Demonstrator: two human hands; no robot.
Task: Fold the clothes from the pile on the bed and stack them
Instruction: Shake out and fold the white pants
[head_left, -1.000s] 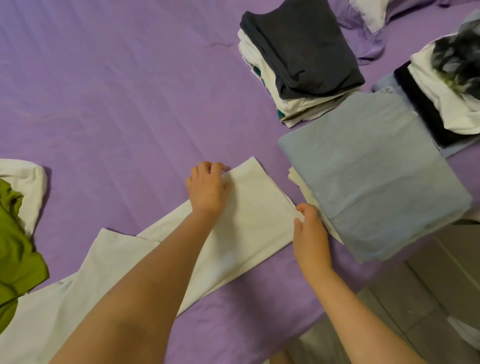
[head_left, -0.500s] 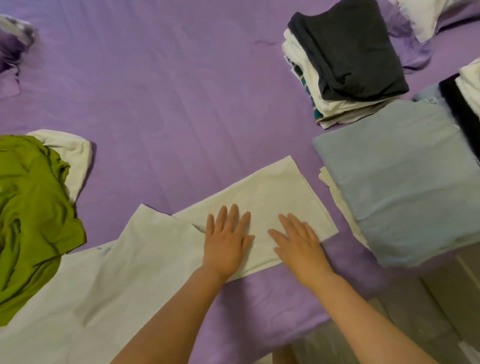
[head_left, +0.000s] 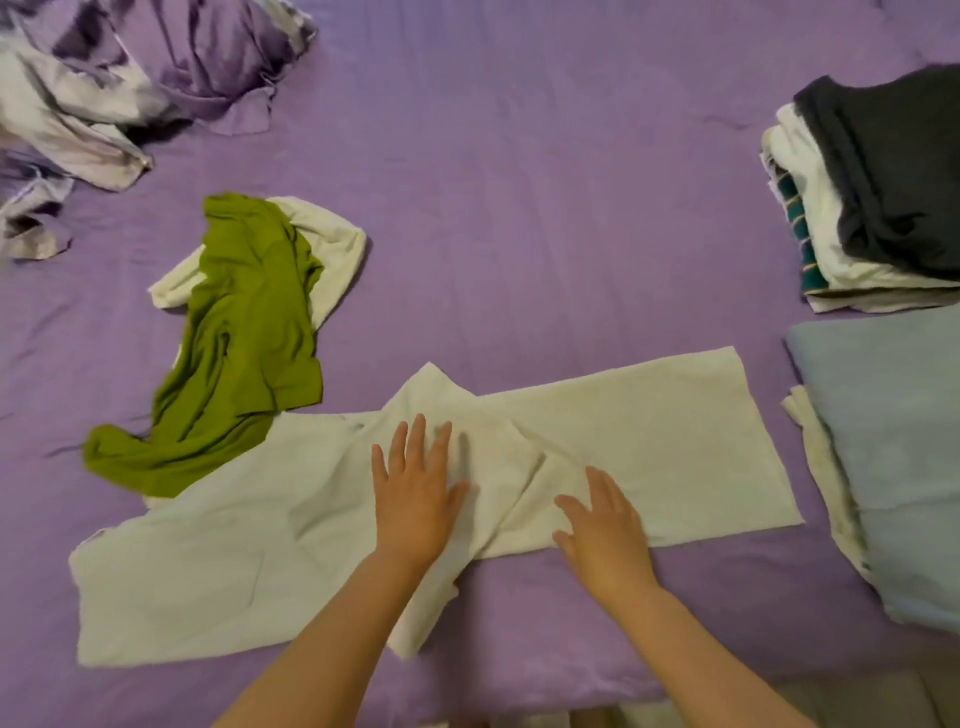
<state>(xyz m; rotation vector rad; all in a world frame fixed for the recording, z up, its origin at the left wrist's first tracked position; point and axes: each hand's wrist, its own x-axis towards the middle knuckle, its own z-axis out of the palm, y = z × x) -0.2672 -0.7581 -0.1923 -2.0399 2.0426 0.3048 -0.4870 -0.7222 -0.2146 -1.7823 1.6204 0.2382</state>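
A long white garment (head_left: 649, 441) lies spread across the near part of the purple bed (head_left: 519, 208). My left hand (head_left: 413, 493) presses flat on its middle with straight fingers. My right hand (head_left: 602, 530) lies flat on the cloth just to the right, beside a diagonal crease. A crumpled green shirt (head_left: 244, 332) rests over another white piece (head_left: 332, 239) to the left. At the right edge stand two stacks: one topped by a dark grey garment (head_left: 893, 171), and a nearer one topped by a light blue folded piece (head_left: 893, 441).
A rumpled purple and white patterned cloth (head_left: 104, 88) sits at the far left corner. The bed's near edge runs along the bottom, with floor (head_left: 883, 696) showing at the lower right.
Both hands have slid leftward along the white garment, from its right end to its middle, staying flat. The view has swung left, bringing the green shirt and patterned cloth into sight.
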